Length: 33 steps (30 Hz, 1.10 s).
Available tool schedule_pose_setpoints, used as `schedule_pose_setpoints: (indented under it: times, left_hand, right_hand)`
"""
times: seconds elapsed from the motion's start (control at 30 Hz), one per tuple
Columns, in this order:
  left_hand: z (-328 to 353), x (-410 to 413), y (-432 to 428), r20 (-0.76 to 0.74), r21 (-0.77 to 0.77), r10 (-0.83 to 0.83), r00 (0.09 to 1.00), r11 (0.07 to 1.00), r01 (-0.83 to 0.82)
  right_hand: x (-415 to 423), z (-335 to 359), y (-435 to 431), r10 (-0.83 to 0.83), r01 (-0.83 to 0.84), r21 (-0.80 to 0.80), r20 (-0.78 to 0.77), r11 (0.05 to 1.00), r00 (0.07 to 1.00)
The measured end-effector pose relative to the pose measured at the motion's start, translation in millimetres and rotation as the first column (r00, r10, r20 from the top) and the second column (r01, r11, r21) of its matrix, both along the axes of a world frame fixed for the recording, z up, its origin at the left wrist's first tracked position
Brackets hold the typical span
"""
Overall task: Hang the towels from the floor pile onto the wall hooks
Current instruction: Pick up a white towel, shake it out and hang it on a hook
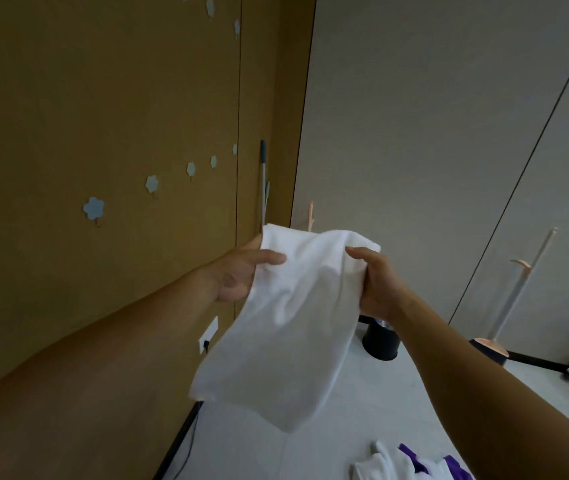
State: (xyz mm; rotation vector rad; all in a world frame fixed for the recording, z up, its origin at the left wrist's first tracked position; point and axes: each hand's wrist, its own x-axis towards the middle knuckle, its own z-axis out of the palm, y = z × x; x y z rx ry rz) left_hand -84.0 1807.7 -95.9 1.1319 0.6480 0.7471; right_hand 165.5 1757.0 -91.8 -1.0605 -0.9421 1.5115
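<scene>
A white towel (283,334) hangs in front of me, held up by its top edge. My left hand (238,271) grips its left corner with the thumb laid over the cloth. My right hand (378,284) grips the right corner, fingers curled round the fabric. A row of pale blue flower-shaped wall hooks (93,208) runs along the brown wall to the left, all bare. The floor pile (411,462), white and purple towels, lies at the bottom right.
A grey-handled pole (263,181) leans in the wall corner. A black bin (380,341) stands on the pale floor behind the towel. A white-and-peach floor stand (515,289) is at the right. A wall socket (208,334) with a cable sits low on the brown wall.
</scene>
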Motion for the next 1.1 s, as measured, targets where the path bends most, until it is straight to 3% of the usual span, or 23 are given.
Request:
schedule_pose_setpoints:
  times: [0.03,0.1,0.2,0.37,0.47,0.6,0.7,0.8,0.87,0.93,1.07,1.1]
  left_hand:
    - [-3,1,-1,-0.053,0.008,-0.077,0.996,0.997,0.077]
    - [-5,4,-7,-0.265,0.018,-0.065,0.962,0.997,0.073]
    - [-6,2,-7,-0.486,0.114,0.185,0.854,0.982,-0.148]
    - [-7,-9,-2,-0.504,0.190,0.376,0.777,0.926,-0.325]
    - [-8,-4,6,-0.433,0.225,0.554,0.711,0.830,-0.510]
    - [-8,1,8,-0.390,0.099,0.669,0.633,0.713,-0.694]
    - [-3,3,5,-0.324,0.003,0.681,0.657,0.695,-0.719]
    - [7,1,3,-0.239,-0.049,0.605,0.759,0.774,-0.632]
    - [9,2,5,-0.243,-0.013,0.615,0.750,0.771,-0.636]
    - [5,6,5,-0.339,0.083,0.665,0.666,0.726,-0.683]
    - [-6,7,0,-0.600,0.430,0.719,0.351,0.660,-0.616]
    - [-7,6,-2,-0.613,0.465,0.722,0.321,0.658,-0.592]
  right_hand:
    - [-1,0,0,0.022,-0.022,-0.001,0.011,1.000,1.000]
    - [0,1,0,0.055,-0.055,-0.003,0.064,0.998,0.996]
    - [10,0,3,0.067,-0.063,-0.033,0.177,0.997,0.982]
    - [47,-13,11,0.024,-0.008,-0.056,0.286,0.998,0.958]
    - [73,-18,14,0.012,0.019,-0.093,0.322,0.996,0.947]
    - [109,-26,17,-0.028,0.091,-0.180,0.325,0.979,0.945]
    - [121,-22,27,-0.076,0.094,-0.085,0.197,0.992,0.977]
    - [123,-19,40,-0.155,0.157,0.064,-0.033,0.985,0.987]
    - [121,-26,39,-0.152,0.147,0.054,0.119,0.988,0.981]
    - [122,-38,38,-0.127,0.125,0.028,0.327,0.992,0.936]
    - [130,-44,44,-0.239,0.222,0.091,0.317,0.971,0.918]
    - [132,-46,46,-0.267,0.242,0.114,0.370,0.964,0.890]
